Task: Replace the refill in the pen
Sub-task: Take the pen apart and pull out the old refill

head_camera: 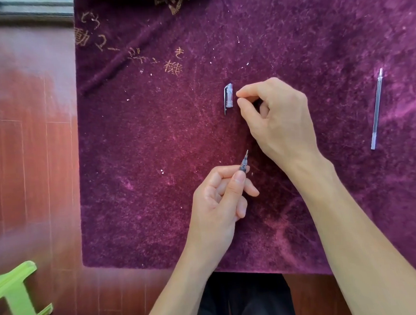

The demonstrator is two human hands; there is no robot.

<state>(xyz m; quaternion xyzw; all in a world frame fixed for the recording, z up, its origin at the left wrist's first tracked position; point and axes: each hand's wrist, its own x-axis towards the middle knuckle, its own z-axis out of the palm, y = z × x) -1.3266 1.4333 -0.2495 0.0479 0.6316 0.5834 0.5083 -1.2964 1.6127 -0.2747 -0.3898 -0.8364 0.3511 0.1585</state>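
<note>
Gripping pen [243, 163] in left hand [220, 203]; right hand [277, 118] pinched empty beside cap [228, 98]

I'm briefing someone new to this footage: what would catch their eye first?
The purple velvet cloth fills the view. At its centre the left hand holds a pen, tip up, while the right hand pinches beside the pen cap. A spare refill lies far right.

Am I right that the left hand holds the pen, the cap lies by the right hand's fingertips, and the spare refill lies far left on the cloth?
Not quite: the head view shows the spare refill lying far right on the cloth, not left. The rest stands.
</note>
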